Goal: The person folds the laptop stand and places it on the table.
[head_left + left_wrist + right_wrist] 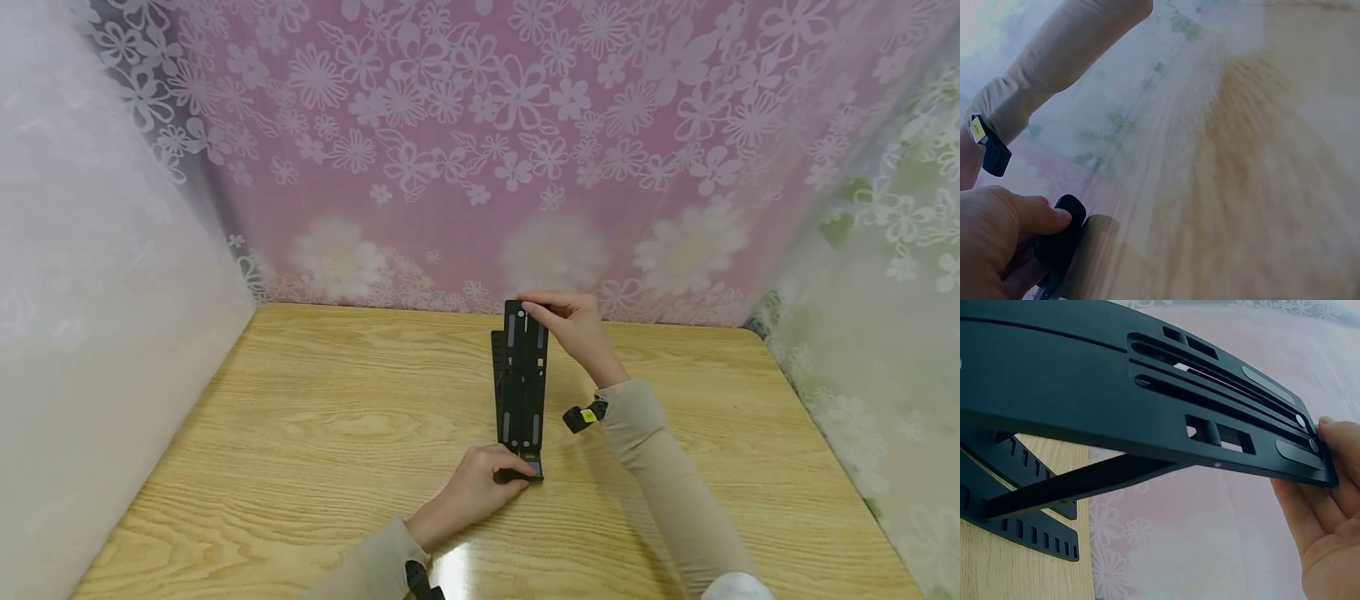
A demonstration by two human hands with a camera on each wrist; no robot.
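1. A black laptop stand (522,379) shows over the wood-grain table (337,392), just off the centre of the head view towards 5 o'clock, its long slotted panel running from 6 o'clock up to 12 o'clock
2. The right hand (576,329), between 1 and 2 o'clock from the panel's middle, grasps the far end of the stand, thumb on the face and fingers behind the edge
3. The left hand (480,482), at 7 o'clock from the same middle, pinches the bottom lip (534,470) of the stand between thumb and fingers; the left wrist view is dim and soft there, so the lower fingers seem to curl beneath the lip, though their exact lie is hard to judge
4. In the right wrist view, a strut (1066,487) slopes from the panel's underside towards 8 o'clock and meets a notched rail (1040,537), with a second rail alongside it
5. Pale grey strips (1300,454) are set into the panel near the end that the right hand holds, around 3 o'clock in that view
6. Both arms wear beige sleeves (667,475); a black wrist device (581,418) with a yellow label sits on the right wrist, at 4 o'clock from the panel and apart from it
7. A pink floral curtain (450,167) hangs beyond the table at 12 o'clock, and a green-and-white floral sheet (862,292) hangs at 3 o'clock
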